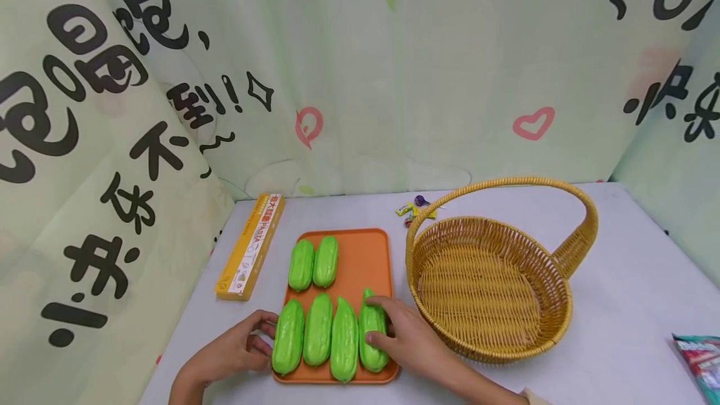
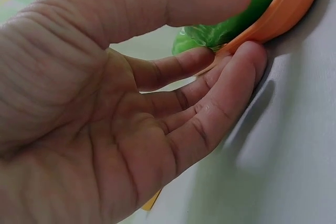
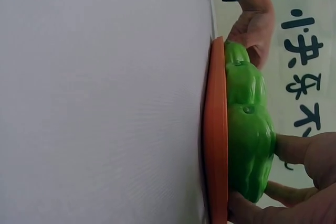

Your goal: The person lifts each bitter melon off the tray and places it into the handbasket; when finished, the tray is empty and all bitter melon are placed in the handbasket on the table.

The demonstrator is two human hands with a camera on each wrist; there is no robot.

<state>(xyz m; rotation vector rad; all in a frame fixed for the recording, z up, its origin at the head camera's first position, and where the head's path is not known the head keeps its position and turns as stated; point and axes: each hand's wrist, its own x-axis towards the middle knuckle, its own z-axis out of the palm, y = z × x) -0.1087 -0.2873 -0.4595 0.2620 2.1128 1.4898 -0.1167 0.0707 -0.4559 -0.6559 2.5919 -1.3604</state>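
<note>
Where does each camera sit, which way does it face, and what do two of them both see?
Head: worn on the head, faces forward and down at the tray, green things and basket; left hand and right hand show.
Left wrist: worn there, looks at the tray's edge and a green thing; only the left hand shows.
Right wrist: worn there, looks low across the table and tray; right fingers show, left hand beyond.
Shared: both wrist views show the tray and left hand.

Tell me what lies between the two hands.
Three front-row green gourds on the orange tray lie between the left hand and the gourd that the right hand holds, as the head view shows.
</note>
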